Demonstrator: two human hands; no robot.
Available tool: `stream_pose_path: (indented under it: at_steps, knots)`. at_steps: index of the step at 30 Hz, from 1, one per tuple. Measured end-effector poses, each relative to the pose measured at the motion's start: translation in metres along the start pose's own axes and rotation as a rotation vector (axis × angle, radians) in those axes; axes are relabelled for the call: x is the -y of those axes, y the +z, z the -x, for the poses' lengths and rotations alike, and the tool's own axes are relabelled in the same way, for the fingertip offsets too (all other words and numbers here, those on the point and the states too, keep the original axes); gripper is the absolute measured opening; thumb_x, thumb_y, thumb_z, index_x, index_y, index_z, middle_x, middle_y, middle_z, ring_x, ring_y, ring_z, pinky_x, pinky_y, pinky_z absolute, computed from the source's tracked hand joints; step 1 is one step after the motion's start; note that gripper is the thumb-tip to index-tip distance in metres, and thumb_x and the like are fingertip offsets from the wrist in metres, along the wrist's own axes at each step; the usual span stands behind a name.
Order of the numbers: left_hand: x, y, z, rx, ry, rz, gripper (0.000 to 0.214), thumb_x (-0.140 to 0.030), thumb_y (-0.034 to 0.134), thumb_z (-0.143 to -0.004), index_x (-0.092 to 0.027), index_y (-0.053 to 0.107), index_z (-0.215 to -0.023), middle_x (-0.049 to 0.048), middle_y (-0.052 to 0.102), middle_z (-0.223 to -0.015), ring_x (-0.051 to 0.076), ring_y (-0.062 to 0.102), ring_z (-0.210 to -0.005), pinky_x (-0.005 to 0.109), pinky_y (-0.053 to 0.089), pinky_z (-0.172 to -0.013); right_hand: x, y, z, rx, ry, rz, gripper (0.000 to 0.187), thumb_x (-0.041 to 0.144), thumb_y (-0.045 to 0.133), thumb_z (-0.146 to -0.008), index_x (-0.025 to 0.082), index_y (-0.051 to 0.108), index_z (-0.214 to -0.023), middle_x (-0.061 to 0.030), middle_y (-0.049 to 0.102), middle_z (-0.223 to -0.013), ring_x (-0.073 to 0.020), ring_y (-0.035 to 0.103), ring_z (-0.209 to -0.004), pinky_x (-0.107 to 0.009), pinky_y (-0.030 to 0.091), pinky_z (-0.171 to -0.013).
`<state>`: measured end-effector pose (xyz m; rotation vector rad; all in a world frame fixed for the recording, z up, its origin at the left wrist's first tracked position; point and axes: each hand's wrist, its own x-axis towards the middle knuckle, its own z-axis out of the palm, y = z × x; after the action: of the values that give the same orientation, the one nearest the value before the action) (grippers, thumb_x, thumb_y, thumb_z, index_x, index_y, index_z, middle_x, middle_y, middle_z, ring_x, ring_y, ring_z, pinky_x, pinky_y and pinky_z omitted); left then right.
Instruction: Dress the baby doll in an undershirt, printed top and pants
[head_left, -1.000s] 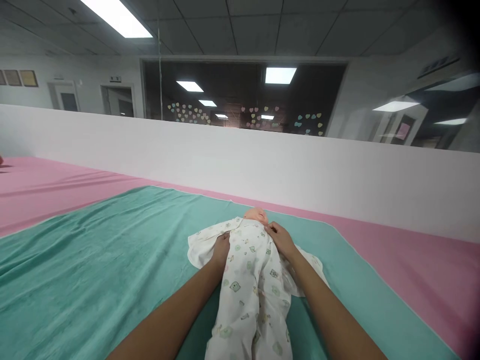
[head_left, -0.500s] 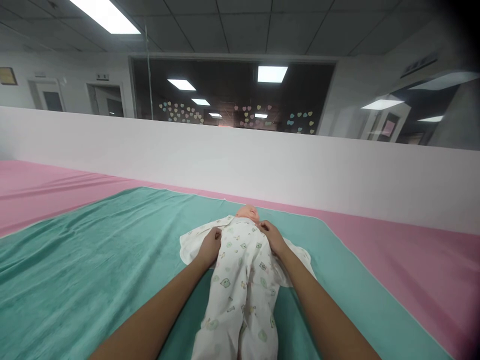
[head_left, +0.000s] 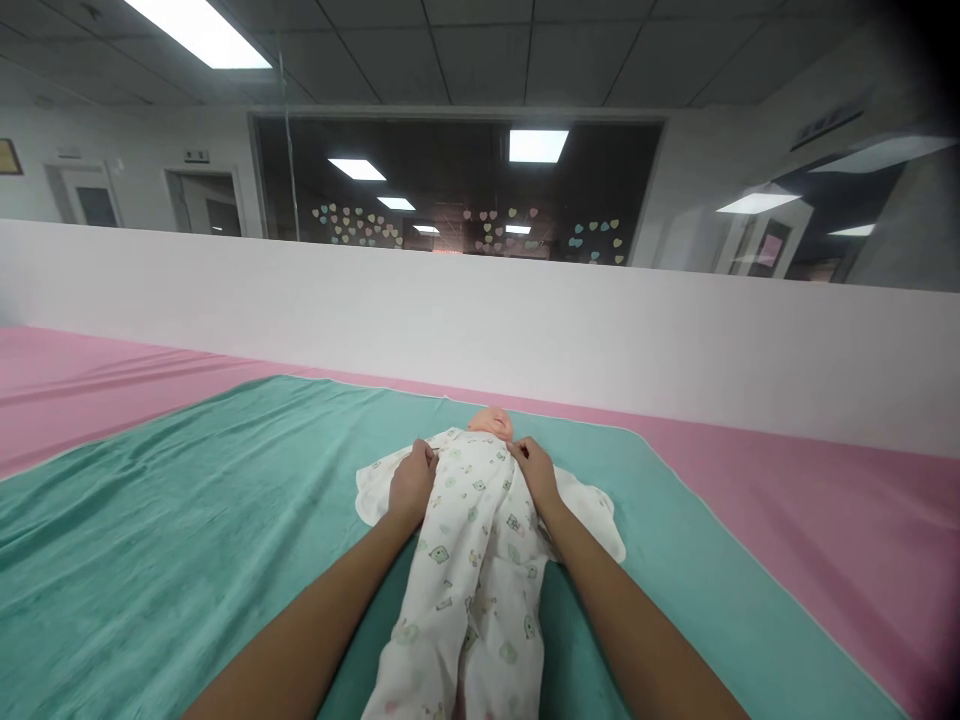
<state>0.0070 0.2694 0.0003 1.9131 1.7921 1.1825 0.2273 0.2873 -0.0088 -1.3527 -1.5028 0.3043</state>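
A baby doll (head_left: 491, 421) lies on its back on a teal towel (head_left: 187, 530), head away from me. It wears a white sleepsuit (head_left: 469, 565) printed with small animals. My left hand (head_left: 411, 482) rests on the suit at the doll's shoulder, its fingers curled and pinching the fabric. My right hand (head_left: 534, 472) pinches the suit's collar on the other side, just below the doll's chin. Both forearms reach in from the bottom of the view alongside the doll's body.
The towel lies on a pink sheet (head_left: 810, 540). A low white wall (head_left: 525, 330) runs along the far edge. Behind it is a dark window (head_left: 457, 190) with heart stickers, and doors at the far left.
Both hands have slid a little up the suit toward the doll's neck. The view has shifted slightly to the right.
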Motion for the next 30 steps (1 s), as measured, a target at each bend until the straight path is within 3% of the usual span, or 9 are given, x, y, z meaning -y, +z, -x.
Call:
stream_pose_path:
  at_steps: [6, 12, 14, 16, 18, 20, 24, 27, 30]
  knots:
    - [0.004, -0.007, 0.008, 0.075, 0.221, 0.182, 0.026, -0.023, 0.042, -0.081, -0.018, 0.059, -0.101, 0.0093, 0.062, -0.104, 0.022, 0.054, -0.096, 0.032, 0.038, -0.084, 0.001, -0.007, 0.034, -0.031, -0.093, 0.034, 0.033, 0.037, 0.034, -0.085, 0.020, 0.052, -0.108, -0.0073, 0.054, -0.113, -0.0201, 0.048, -0.104, -0.034, 0.035, -0.090]
    - [-0.006, -0.014, 0.018, 0.178, 0.062, 0.522, 0.034, -0.027, 0.051, -0.077, -0.017, 0.060, -0.108, 0.0076, 0.061, -0.112, 0.022, 0.053, -0.103, 0.032, 0.038, -0.091, 0.049, -0.041, 0.100, -0.013, -0.249, 0.067, 0.028, 0.029, 0.035, -0.088, 0.021, 0.054, -0.107, -0.0073, 0.048, -0.121, -0.0203, 0.040, -0.115, -0.036, 0.030, -0.099]
    - [-0.011, -0.029, 0.036, 0.173, 0.033, 0.547, 0.033, -0.029, 0.052, -0.077, -0.016, 0.060, -0.106, 0.0077, 0.063, -0.105, 0.021, 0.055, -0.098, 0.031, 0.041, -0.087, 0.075, -0.060, 0.131, 0.111, -0.258, 0.037, 0.020, 0.029, 0.038, -0.088, 0.022, 0.056, -0.091, -0.0057, 0.056, -0.098, -0.0185, 0.049, -0.096, -0.032, 0.038, -0.086]
    - [-0.016, -0.053, 0.067, 0.152, 0.001, 0.485, 0.029, -0.033, 0.050, -0.078, -0.016, 0.061, -0.099, 0.0057, 0.063, -0.097, 0.020, 0.056, -0.092, 0.030, 0.043, -0.082, 0.098, -0.078, 0.165, 0.352, -0.222, 0.007, 0.019, 0.030, 0.040, -0.088, 0.022, 0.053, -0.077, -0.0025, 0.054, -0.077, -0.0153, 0.048, -0.072, -0.028, 0.040, -0.066]
    - [-0.018, -0.082, 0.108, 0.210, 0.048, 0.396, 0.026, -0.037, 0.047, -0.082, -0.019, 0.060, -0.094, 0.0028, 0.062, -0.097, 0.018, 0.055, -0.090, 0.029, 0.043, -0.079, 0.117, -0.091, 0.196, 0.550, -0.254, 0.020, 0.020, 0.031, 0.041, -0.089, 0.021, 0.052, -0.074, -0.0018, 0.052, -0.075, -0.0140, 0.047, -0.070, -0.027, 0.038, -0.064]
    - [-0.015, -0.108, 0.152, 0.283, 0.075, 0.296, 0.022, -0.038, 0.045, -0.084, -0.021, 0.058, -0.090, 0.0003, 0.060, -0.088, 0.015, 0.055, -0.080, 0.027, 0.043, -0.073, 0.133, -0.097, 0.220, 0.614, -0.271, 0.046, 0.017, 0.030, 0.045, -0.088, 0.020, 0.050, -0.076, -0.0016, 0.052, -0.080, -0.0134, 0.047, -0.074, -0.027, 0.038, -0.067]
    - [-0.006, -0.130, 0.217, 0.443, 0.165, 0.199, 0.023, -0.033, 0.055, -0.080, -0.026, 0.053, -0.102, 0.0005, 0.056, -0.096, 0.015, 0.054, -0.083, 0.026, 0.045, -0.074, 0.156, -0.079, 0.240, 0.556, -0.296, 0.250, 0.009, 0.024, 0.056, -0.079, 0.020, 0.050, -0.084, -0.0015, 0.055, -0.087, -0.0175, 0.048, -0.084, -0.034, 0.037, -0.076]
    - [-0.005, -0.123, 0.234, 0.419, 0.219, 0.164, 0.032, -0.025, 0.057, -0.078, -0.027, 0.049, -0.109, 0.0023, 0.053, -0.105, 0.017, 0.053, -0.092, 0.028, 0.045, -0.080, 0.164, -0.055, 0.239, 0.483, -0.360, 0.454, 0.011, 0.015, 0.051, -0.078, 0.020, 0.052, -0.089, -0.0040, 0.056, -0.087, -0.0215, 0.047, -0.085, -0.039, 0.036, -0.075]
    - [-0.009, -0.114, 0.237, 0.346, 0.238, 0.157, 0.030, -0.020, 0.052, -0.081, -0.027, 0.047, -0.109, 0.0020, 0.051, -0.103, 0.016, 0.051, -0.094, 0.029, 0.044, -0.083, 0.166, -0.042, 0.243, 0.467, -0.411, 0.427, 0.010, 0.011, 0.046, -0.079, 0.019, 0.051, -0.083, -0.0024, 0.057, -0.082, -0.0197, 0.047, -0.081, -0.038, 0.035, -0.074]
